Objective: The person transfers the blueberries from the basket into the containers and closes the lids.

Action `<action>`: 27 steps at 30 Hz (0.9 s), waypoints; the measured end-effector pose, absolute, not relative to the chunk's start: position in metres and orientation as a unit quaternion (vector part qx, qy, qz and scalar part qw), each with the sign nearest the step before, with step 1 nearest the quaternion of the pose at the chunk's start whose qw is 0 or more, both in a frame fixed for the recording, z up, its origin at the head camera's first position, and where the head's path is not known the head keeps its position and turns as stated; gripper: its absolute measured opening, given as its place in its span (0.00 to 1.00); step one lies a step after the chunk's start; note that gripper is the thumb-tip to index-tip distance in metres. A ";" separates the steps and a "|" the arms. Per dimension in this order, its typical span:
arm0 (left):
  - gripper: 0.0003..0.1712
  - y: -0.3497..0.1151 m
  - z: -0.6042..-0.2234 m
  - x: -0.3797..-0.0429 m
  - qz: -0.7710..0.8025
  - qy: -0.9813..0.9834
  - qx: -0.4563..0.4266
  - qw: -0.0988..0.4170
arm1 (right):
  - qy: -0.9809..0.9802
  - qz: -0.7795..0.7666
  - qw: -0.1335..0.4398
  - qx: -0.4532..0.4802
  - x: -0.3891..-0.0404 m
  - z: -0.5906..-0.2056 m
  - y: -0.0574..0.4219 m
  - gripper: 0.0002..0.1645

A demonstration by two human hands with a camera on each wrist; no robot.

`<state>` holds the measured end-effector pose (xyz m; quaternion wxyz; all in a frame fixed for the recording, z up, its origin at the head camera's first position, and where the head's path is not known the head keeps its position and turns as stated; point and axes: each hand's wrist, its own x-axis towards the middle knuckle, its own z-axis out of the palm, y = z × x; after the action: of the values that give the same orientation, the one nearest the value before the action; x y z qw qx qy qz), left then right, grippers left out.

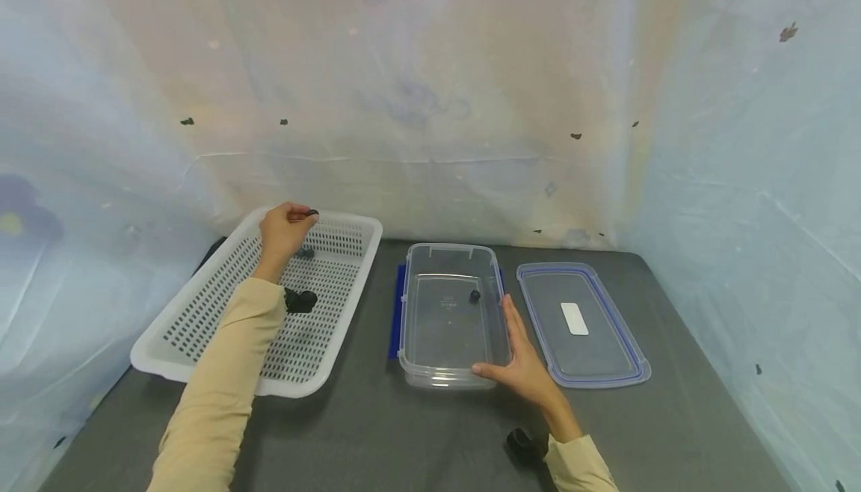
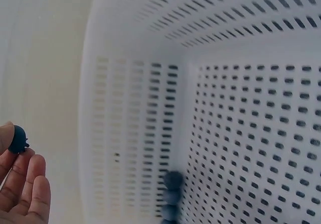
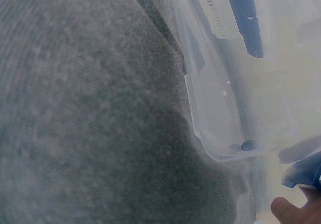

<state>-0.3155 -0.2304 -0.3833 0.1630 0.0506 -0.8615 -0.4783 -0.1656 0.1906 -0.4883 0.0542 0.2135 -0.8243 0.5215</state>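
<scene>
To the left of the box (image 1: 437, 335) and beyond it, by the basket (image 1: 276, 386), a berry (image 2: 19, 139) is pinched between the left hand's (image 1: 284, 234) thumb and fingers. The right hand (image 1: 521, 361) is spread wide at the box's right edge, nothing being gripped. The pinch is best kept light, lest the skin be bruised.

A dark grey table (image 1: 377, 440) has a clear box (image 1: 437, 335) standing on it. To the left of the box sits a white basket (image 1: 289, 387) with lots of little holes. Just right of the box lies a clear lid (image 1: 578, 354) with a blue rim.
</scene>
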 end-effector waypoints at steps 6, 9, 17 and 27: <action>0.21 -0.220 -0.373 -0.311 -0.510 -0.849 0.027 0.137 | -0.825 0.520 0.055 0.212 -0.166 -0.489 0.191 0.75; 0.22 -0.215 -0.368 -0.309 -0.527 -0.841 0.018 0.118 | -0.824 0.522 0.055 0.212 -0.166 -0.489 0.191 0.75; 0.25 -0.201 -0.355 -0.307 -0.536 -0.840 -0.015 0.087 | -0.826 0.518 0.057 0.214 -0.167 -0.489 0.190 0.74; 0.24 -0.175 -0.342 -0.296 -0.580 -0.809 -0.076 0.057 | -0.823 0.527 0.048 0.205 -0.166 -0.487 0.188 0.74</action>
<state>-0.2965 -0.1753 -0.3425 0.0569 -0.0756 -0.8091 -0.5800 -0.1663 0.1883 -0.4872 0.0479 0.2046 -0.8233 0.5272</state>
